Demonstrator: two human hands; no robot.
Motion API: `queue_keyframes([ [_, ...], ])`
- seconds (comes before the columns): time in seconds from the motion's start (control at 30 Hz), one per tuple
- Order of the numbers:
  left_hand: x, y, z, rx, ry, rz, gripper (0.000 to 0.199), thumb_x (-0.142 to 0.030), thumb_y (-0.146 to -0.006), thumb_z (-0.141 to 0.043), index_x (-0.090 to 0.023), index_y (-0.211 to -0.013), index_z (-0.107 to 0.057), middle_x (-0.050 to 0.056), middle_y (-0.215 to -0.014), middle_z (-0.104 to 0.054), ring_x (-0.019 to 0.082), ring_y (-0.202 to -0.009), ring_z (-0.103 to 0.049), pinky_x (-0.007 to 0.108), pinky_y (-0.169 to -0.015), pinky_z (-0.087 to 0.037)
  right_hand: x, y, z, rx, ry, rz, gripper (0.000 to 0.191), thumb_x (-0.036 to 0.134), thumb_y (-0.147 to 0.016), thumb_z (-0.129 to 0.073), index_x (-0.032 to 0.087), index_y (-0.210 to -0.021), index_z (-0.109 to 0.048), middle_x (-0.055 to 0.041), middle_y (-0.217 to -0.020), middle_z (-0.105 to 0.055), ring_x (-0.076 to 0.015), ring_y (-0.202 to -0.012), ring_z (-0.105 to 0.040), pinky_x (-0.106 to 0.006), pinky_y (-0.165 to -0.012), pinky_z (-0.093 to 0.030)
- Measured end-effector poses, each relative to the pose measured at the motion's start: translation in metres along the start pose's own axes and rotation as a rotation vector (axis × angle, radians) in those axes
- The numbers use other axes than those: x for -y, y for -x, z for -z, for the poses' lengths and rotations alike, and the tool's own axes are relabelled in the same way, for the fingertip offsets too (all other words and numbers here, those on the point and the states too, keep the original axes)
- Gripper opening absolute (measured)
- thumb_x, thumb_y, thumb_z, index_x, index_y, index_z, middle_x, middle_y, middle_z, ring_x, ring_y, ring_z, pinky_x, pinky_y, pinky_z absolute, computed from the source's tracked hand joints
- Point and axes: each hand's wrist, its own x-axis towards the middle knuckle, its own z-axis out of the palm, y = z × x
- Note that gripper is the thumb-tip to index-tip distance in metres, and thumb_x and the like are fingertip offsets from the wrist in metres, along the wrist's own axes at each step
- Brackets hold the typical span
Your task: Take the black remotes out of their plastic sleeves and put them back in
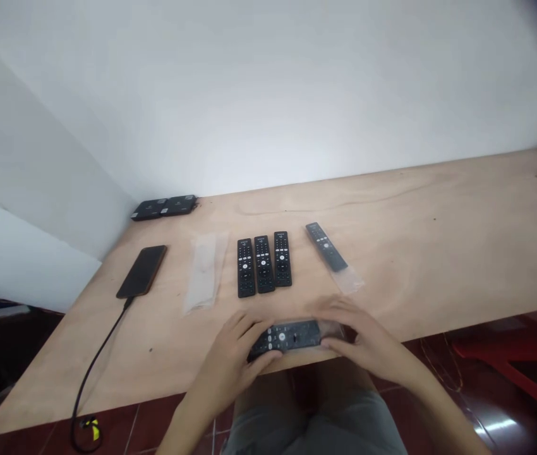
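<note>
Near the table's front edge a black remote control lies sideways in a clear plastic sleeve. My left hand is closed around the remote's left end, thumb below and fingers above. At the other end, my right hand pinches the loose part of the sleeve. Beyond my hands, three bare remotes lie side by side with their buttons up. Farther right rests another remote, tilted, inside its own clear sleeve. A stack of flat plastic sleeves lies left of the three remotes.
A phone with a black cable running over the front edge lies on the left of the wooden table. Two black boxes sit against the white wall. A red stool or chair part stands below at right.
</note>
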Motion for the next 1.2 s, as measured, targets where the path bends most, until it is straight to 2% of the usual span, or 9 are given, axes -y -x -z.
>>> queue_keyframes([
  [0.1, 0.009, 0.005, 0.007, -0.011, 0.005, 0.030, 0.037, -0.042, -0.105, -0.078, -0.030, -0.140, -0.070, 0.009, -0.129, -0.077, 0.031, -0.118, -0.074, 0.048, -0.099, -0.066, -0.011, 0.003, 0.007, -0.152, -0.015, -0.090, 0.030, 0.038, -0.108, -0.068, 0.031, -0.135, -0.079, -0.0092, -0.135, -0.080, -0.0327, -0.124, -0.075, -0.056, -0.110, -0.063],
  [0.23, 0.016, 0.010, 0.013, -0.028, -0.009, 0.076, 0.040, -0.038, -0.105, -0.077, -0.031, -0.143, -0.066, 0.010, -0.133, -0.074, 0.030, -0.118, -0.074, 0.046, -0.098, -0.066, -0.016, 0.004, 0.011, -0.330, 0.082, -0.148, 0.025, 0.046, -0.109, -0.066, 0.028, -0.117, -0.082, -0.0097, -0.122, -0.083, -0.0336, -0.116, -0.076, -0.053, -0.104, -0.063],
  [0.33, 0.014, 0.010, 0.013, -0.006, -0.034, 0.078, 0.050, -0.037, -0.101, -0.081, -0.030, -0.147, -0.064, 0.011, -0.136, -0.072, 0.031, -0.120, -0.072, 0.048, -0.099, -0.065, -0.010, 0.003, 0.007, -0.254, 0.115, -0.129, 0.024, 0.045, -0.111, -0.064, 0.028, -0.106, -0.081, -0.0081, -0.114, -0.082, -0.0328, -0.112, -0.073, -0.051, -0.102, -0.060],
  [0.47, 0.009, 0.007, 0.011, 0.010, -0.052, 0.091, 0.035, -0.037, -0.104, -0.078, -0.029, -0.137, -0.070, 0.009, -0.129, -0.074, 0.030, -0.115, -0.072, 0.045, -0.095, -0.064, 0.003, 0.000, -0.004, -0.149, 0.109, -0.107, 0.019, 0.043, -0.108, -0.069, 0.028, -0.103, -0.079, -0.0082, -0.111, -0.079, -0.0333, -0.112, -0.070, -0.052, -0.103, -0.057],
  [0.67, 0.007, 0.006, 0.014, 0.038, -0.022, 0.119, 0.032, -0.038, -0.107, -0.074, -0.030, -0.137, -0.068, 0.009, -0.128, -0.073, 0.030, -0.116, -0.072, 0.044, -0.095, -0.063, 0.014, -0.004, -0.012, -0.180, -0.152, -0.200, 0.029, 0.051, -0.109, -0.065, 0.026, -0.095, -0.071, -0.0034, -0.094, -0.070, -0.0256, -0.089, -0.068, -0.039, -0.082, -0.060],
  [0.73, 0.008, 0.006, 0.013, 0.045, -0.017, 0.123, 0.031, -0.038, -0.108, -0.073, -0.030, -0.137, -0.066, 0.009, -0.129, -0.072, 0.030, -0.116, -0.072, 0.045, -0.095, -0.063, 0.015, -0.005, -0.012, -0.193, -0.225, -0.219, 0.033, 0.056, -0.108, -0.067, 0.026, -0.096, -0.074, -0.0052, -0.103, -0.071, -0.0260, -0.097, -0.071, -0.038, -0.087, -0.062],
  [0.8, 0.008, 0.007, 0.012, 0.042, -0.020, 0.123, 0.032, -0.039, -0.108, -0.072, -0.029, -0.138, -0.065, 0.010, -0.129, -0.072, 0.031, -0.117, -0.072, 0.045, -0.096, -0.063, 0.014, -0.005, -0.012, -0.221, -0.258, -0.206, 0.036, 0.060, -0.108, -0.068, 0.026, -0.098, -0.080, -0.0091, -0.125, -0.072, -0.0294, -0.119, -0.073, -0.042, -0.103, -0.062],
  [0.9, 0.010, 0.008, 0.010, 0.018, -0.026, 0.122, 0.033, -0.039, -0.109, -0.071, -0.028, -0.139, -0.063, 0.010, -0.130, -0.071, 0.031, -0.117, -0.072, 0.045, -0.097, -0.063, 0.011, -0.005, -0.013, -0.233, -0.283, -0.193, 0.037, 0.062, -0.108, -0.067, 0.029, -0.108, -0.085, -0.0103, -0.150, -0.067, -0.0323, -0.143, -0.065, -0.048, -0.120, -0.055],
  [1.2, 0.011, 0.013, 0.011, -0.008, -0.045, 0.082, 0.036, -0.041, -0.108, -0.072, -0.028, -0.141, -0.062, 0.011, -0.131, -0.072, 0.031, -0.117, -0.074, 0.045, -0.097, -0.064, 0.011, -0.011, -0.015, -0.249, -0.506, -0.258, 0.044, 0.058, -0.112, -0.064, 0.027, -0.087, -0.085, -0.0072, -0.156, -0.070, -0.0346, -0.151, -0.061, -0.060, -0.133, -0.043],
])
